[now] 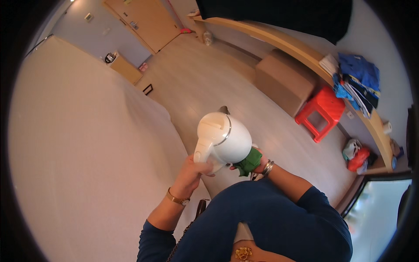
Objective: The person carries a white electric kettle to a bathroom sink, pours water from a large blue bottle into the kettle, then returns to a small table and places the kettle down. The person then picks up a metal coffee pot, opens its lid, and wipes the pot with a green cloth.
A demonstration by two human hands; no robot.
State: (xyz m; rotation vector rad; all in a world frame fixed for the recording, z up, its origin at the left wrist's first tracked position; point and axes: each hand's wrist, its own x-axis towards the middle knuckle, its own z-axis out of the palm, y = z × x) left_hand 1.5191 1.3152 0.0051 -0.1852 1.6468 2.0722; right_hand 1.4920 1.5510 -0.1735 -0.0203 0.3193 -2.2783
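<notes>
A glossy white electric kettle [234,139] with a thin silver ring round its lid is held up before me, tilted on its side. My left hand [193,172] grips the kettle's curved white handle. At the kettle's base, my right hand [261,162] holds a green cloth [247,162] pressed against the white body. Part of the right hand's fingers is hidden behind the cloth and kettle.
A bed with a pale sheet [81,147] fills the left. On the right are a brown ottoman [284,78], a red plastic stool [322,109] and a wooden shelf [278,32] bearing folded clothes [358,78]. Bags [358,157] lie below. A wooden door [147,23] stands far off.
</notes>
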